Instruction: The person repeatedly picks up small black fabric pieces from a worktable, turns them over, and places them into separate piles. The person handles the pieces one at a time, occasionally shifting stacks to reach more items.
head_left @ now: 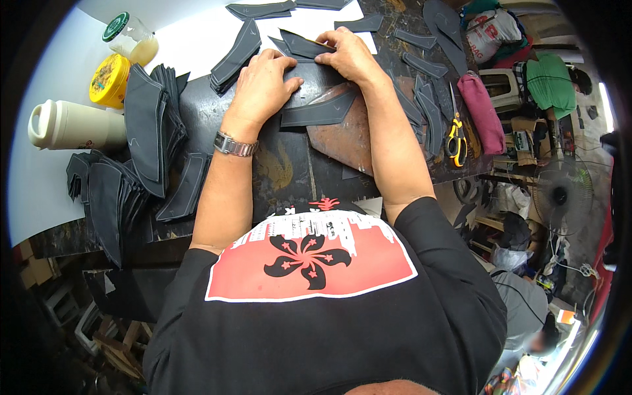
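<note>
A narrow black curved piece of sheet material (303, 46), leather or fabric I cannot tell which, lies at the far middle of the dark table. My right hand (349, 56) grips its right end between thumb and fingers. My left hand (263, 82) rests by its left end, thumb spread away from the fingers, with nothing plainly held. Just left of that hand is a stack of similar black pieces (236, 56). Nearer me, another black strip (319, 110) with a pale outline lies partly over a brown board (342, 138).
Stacks of black pieces (155, 128), a cream tumbler (79, 125), a yellow tub (109, 80) and a green-lidded jar (131, 39) stand at left. Yellow-handled scissors (455, 138) and a pink pouch (480, 112) lie at right. Other people sit beyond the right edge, near a fan (559, 194).
</note>
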### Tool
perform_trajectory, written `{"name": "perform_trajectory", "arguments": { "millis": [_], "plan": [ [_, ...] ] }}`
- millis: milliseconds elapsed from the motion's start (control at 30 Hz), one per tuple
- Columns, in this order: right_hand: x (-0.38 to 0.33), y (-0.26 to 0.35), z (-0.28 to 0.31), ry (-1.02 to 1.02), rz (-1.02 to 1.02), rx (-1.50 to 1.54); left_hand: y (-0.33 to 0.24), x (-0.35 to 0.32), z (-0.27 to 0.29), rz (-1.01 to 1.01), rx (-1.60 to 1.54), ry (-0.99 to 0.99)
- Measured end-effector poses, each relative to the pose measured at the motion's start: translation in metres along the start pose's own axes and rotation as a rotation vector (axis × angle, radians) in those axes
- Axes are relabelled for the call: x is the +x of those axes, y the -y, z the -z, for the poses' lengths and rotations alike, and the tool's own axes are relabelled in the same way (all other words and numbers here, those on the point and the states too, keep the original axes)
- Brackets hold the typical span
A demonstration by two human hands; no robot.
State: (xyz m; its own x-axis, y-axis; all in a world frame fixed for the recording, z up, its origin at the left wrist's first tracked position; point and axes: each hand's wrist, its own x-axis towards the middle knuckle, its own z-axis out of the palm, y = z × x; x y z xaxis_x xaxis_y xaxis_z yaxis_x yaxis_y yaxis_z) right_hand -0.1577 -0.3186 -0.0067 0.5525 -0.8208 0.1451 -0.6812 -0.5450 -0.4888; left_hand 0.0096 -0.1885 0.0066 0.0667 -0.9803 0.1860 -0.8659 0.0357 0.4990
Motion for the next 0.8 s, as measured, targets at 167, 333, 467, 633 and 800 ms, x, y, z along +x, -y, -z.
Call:
{"name": "perform_trajectory", "arguments": {
  "millis": [167, 333, 467, 633, 800],
  "plan": [
    [-0.003, 0.003, -0.001, -0.053, 0.043, 0.008, -0.007, -0.001, 0.005, -0.028, -0.193, 0.061],
    [-0.004, 0.004, -0.002, -0.07, 0.026, 0.086, -0.015, -0.002, 0.009, -0.069, -0.365, 0.308],
    [-0.004, 0.003, -0.003, -0.093, 0.053, 0.086, -0.015, -0.006, 0.014, -0.156, -0.313, 0.425],
    [-0.003, 0.003, -0.004, -0.102, 0.05, 0.117, -0.011, -0.003, 0.018, -0.092, -0.353, 0.469],
    [-0.002, 0.004, -0.006, -0.12, 0.06, 0.123, -0.008, -0.002, 0.02, -0.097, -0.341, 0.458]
  ]
}}
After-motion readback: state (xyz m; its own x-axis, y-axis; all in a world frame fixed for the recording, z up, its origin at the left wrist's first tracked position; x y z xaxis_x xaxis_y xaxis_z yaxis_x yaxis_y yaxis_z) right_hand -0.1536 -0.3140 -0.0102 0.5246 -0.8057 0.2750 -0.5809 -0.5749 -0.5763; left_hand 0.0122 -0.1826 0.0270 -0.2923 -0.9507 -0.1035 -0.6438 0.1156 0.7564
